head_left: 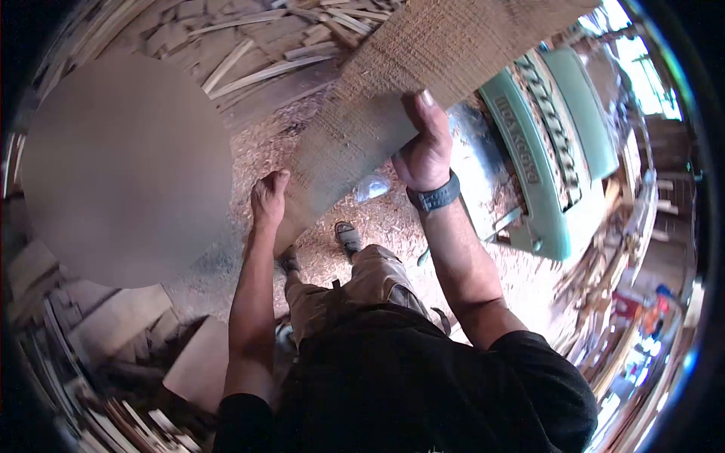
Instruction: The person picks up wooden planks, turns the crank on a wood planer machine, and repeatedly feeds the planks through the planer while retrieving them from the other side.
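A long rough-sawn wooden board [393, 83] slants from the lower middle up past the top edge of the view. My left hand [270, 198] is closed on its left edge near the lower end, thumb pointing up. Further up the opposite edge, my right hand [427, 147] grips the board with the thumb on its upper face; the other fingers are mostly hidden beneath. A dark watch [435, 195] is on the right wrist. Just right of the board stands a green woodworking machine [529, 162] with a metal bed, and shavings lie on it.
Wood shavings [408, 223] cover the floor around my feet, with a clear plastic piece [372, 188] among them. Offcuts and strips [272, 72] are heaped beyond. More planks [121, 321] lie at lower left, and lumber is stacked along the right. A blurred round patch hides the left side.
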